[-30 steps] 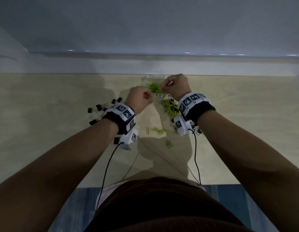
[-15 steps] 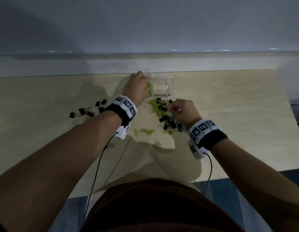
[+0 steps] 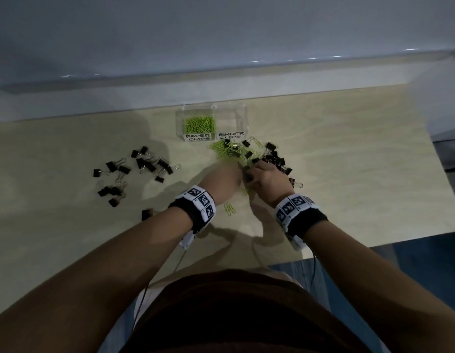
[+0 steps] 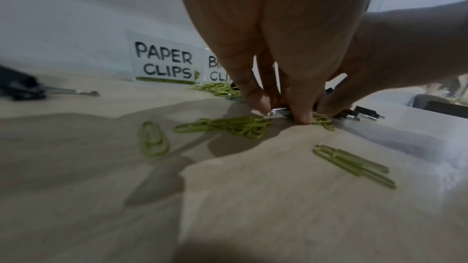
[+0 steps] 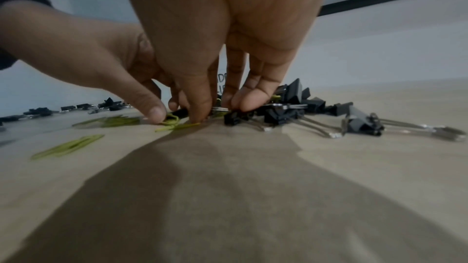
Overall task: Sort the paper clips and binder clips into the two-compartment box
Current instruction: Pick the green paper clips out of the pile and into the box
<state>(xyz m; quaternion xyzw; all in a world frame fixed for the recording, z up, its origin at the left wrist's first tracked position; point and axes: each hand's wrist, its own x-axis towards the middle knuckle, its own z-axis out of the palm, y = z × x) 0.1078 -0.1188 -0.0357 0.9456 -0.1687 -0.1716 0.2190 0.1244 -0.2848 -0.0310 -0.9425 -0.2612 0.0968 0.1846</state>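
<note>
A clear two-compartment box (image 3: 180,123) stands at the table's back. Its left side, labelled PAPER CLIPS (image 4: 163,63), holds green paper clips (image 3: 198,124). The side labelled BINDER CLIPS (image 3: 231,135) looks empty. Just in front lies a mixed pile of green paper clips (image 3: 225,152) and black binder clips (image 3: 273,159). Both hands meet at its near edge. My left hand (image 3: 240,172) (image 4: 278,110) pinches down on a green paper clip (image 4: 321,121) beside a silver handle. My right hand (image 3: 249,170) (image 5: 220,107) pinches a binder clip (image 5: 231,118) at the heap's edge.
Several black binder clips (image 3: 145,165) are scattered on the left of the wooden table (image 3: 348,174), with one more (image 3: 146,214) by my left wrist. Loose paper clips (image 3: 229,208) (image 4: 354,163) lie between my wrists. A wall ledge runs right behind the box.
My left hand has come back from the paper clips compartment to the pile's near edge. My right hand has stayed at the pile, now touching the left one.
</note>
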